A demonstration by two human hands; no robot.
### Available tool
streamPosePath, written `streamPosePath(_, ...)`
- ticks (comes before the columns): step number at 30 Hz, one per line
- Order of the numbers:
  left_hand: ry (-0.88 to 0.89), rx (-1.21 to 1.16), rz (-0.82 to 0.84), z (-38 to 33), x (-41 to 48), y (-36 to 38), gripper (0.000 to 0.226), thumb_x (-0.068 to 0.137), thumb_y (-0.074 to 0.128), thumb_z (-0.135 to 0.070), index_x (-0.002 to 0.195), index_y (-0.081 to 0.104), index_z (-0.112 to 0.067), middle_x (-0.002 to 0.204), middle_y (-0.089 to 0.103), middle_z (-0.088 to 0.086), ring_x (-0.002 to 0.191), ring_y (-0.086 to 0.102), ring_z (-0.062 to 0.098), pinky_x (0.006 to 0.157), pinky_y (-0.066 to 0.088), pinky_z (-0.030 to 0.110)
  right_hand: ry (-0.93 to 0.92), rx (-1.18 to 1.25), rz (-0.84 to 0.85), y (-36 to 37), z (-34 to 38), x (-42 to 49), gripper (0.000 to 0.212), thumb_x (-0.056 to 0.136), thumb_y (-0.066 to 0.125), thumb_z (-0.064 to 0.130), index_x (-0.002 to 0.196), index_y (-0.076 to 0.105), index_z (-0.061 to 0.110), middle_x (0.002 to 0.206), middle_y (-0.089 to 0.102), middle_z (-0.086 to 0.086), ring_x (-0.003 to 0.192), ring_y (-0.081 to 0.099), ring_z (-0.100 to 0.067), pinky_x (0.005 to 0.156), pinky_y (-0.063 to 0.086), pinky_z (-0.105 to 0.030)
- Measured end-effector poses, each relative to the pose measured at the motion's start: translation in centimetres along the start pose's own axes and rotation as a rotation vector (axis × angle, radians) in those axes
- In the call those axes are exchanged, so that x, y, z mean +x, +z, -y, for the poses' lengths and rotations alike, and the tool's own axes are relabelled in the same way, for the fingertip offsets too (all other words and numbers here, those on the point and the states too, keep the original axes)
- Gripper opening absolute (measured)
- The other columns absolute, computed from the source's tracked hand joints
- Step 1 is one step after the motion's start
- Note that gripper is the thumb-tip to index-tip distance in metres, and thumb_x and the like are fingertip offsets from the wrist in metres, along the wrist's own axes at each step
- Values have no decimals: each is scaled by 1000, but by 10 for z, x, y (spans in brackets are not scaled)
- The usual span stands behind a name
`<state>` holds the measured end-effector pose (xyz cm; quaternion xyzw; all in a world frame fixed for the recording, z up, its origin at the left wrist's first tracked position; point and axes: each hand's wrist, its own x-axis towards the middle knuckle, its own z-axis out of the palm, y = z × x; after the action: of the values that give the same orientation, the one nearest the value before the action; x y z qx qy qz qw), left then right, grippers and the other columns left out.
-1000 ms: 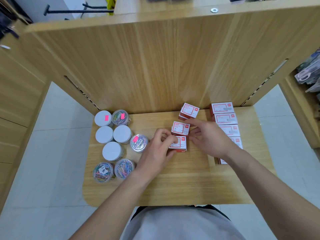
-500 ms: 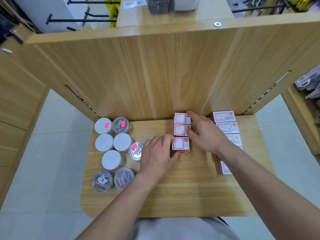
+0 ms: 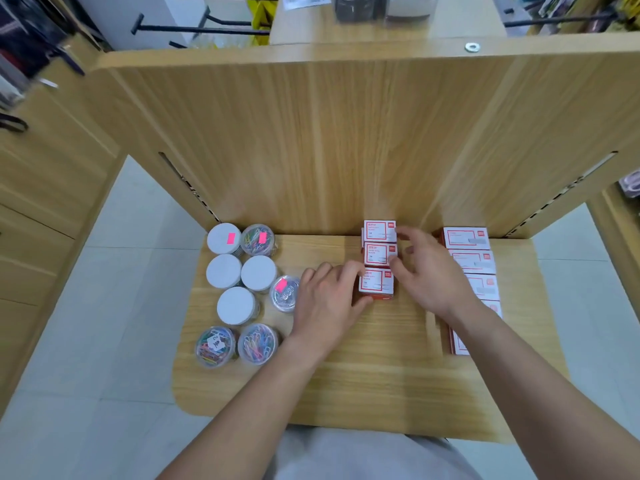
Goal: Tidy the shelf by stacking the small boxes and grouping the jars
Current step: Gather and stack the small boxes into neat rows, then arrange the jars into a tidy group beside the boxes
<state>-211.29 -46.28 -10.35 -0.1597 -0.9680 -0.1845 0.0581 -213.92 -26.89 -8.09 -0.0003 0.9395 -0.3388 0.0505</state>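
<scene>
— Which step?
— Squaring the row of small boxes, centre frame. My left hand pinches the nearest box; my right hand lies loose-fingered against the row's right side.
— Next?
— Stacking, I'd judge: lift one box squarely onto another. The jars sit grouped at left.

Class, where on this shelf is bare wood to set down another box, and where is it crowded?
Free: the front strip of shelf, nearer than the jars; the back patch between jars and middle boxes. Crowded: among jars, beside right boxes.
</scene>
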Motion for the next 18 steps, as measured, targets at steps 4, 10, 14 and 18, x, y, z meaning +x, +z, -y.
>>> streamPosePath(4,-44,-115,-66,29,-29,-44,36,80,68,-50,105,53,-30,99,63,-16,89,51,11,76,38,30,-97,-88,-199,-8,34,-29,30,88,60,31,117,58,24,110,60,4,97,60,-22,75,51,-40)
streamPosePath(10,-354,-149,-135,114,-109,-85,19,78,65,-44,90,57,-30,97,55,-17,91,56,14,76,45,32,-364,-38,114,70,91,-39,35,81,64,36,114,59,25,121,50,2,109,55,-21,92,48,-38)
streamPosePath(14,-459,-257,-59,133,-132,-83,20,76,67,-45,91,57,-36,108,49,-20,106,56,11,84,48,31,-260,-121,207,106,101,-24,49,74,73,43,117,55,28,129,45,2,118,49,-24,100,43,-35)
streamPosePath(18,-376,-335,117,149,-136,-85,30,76,74,-45,93,50,-38,106,54,-21,104,53,5,82,47,30,-229,-114,161,113,100,-23,44,71,75,37,108,51,30,114,50,6,109,53,-22,89,46,-33)
